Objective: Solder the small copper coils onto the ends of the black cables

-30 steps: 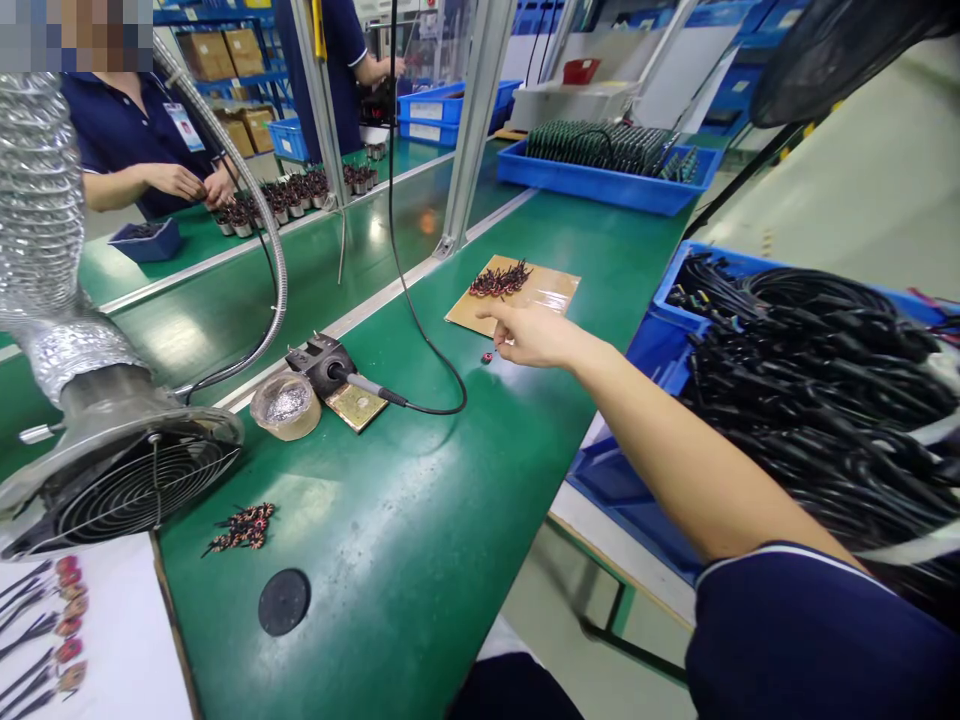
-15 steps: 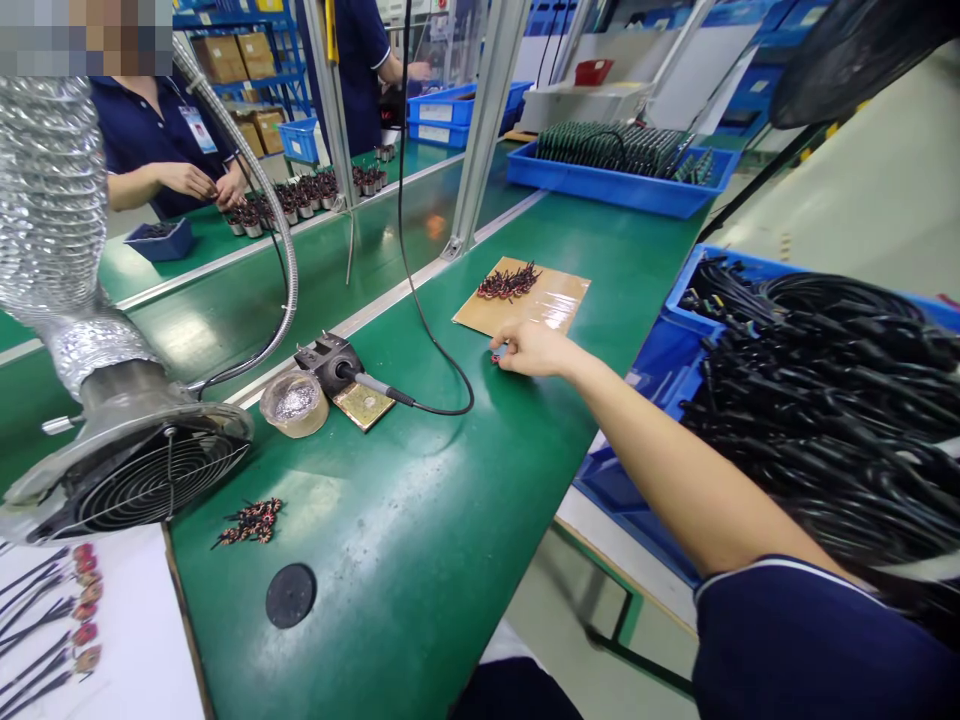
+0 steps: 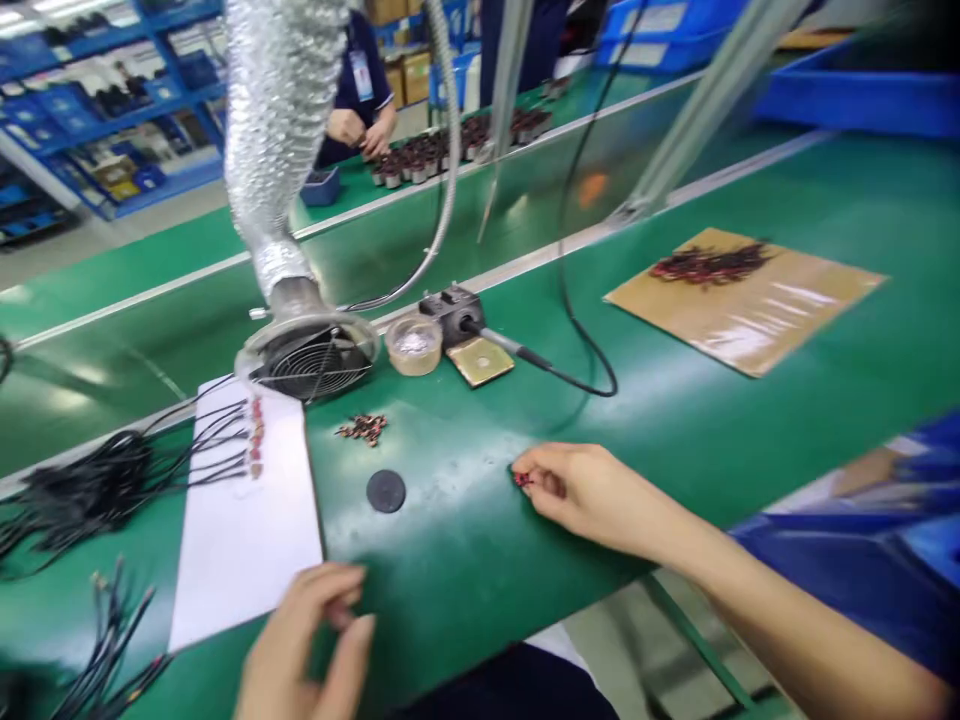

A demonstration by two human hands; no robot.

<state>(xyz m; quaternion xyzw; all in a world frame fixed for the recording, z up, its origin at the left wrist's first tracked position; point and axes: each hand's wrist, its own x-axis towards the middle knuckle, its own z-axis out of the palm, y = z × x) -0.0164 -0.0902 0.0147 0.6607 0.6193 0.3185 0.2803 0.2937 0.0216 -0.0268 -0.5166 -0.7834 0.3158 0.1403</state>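
My right hand [image 3: 581,495] is closed in a pinch on a small red part [image 3: 523,479], held over the green bench. My left hand [image 3: 311,640] is at the near edge, thumb and fingers apart with nothing between them. Close to it lies a white sheet [image 3: 247,560], bearing a column of small red and tan parts [image 3: 256,440] joined to black cables [image 3: 90,495]. Beyond my hands are a black round disc [image 3: 386,491] and a little heap of copper-coloured parts with dark leads [image 3: 364,429].
A soldering iron [image 3: 525,353] rests in its stand beside a clear tub [image 3: 414,345]. Behind the sheet hangs a fume duct [image 3: 285,140] with a fan grille. A brown board [image 3: 757,335] carries more red-black parts [image 3: 709,264]. Across the divider, a co-worker's hands [image 3: 367,135] handle parts.
My view has swung left. My right hand has moved away from the brown board toward me with the small red part, and my left hand has come into view.
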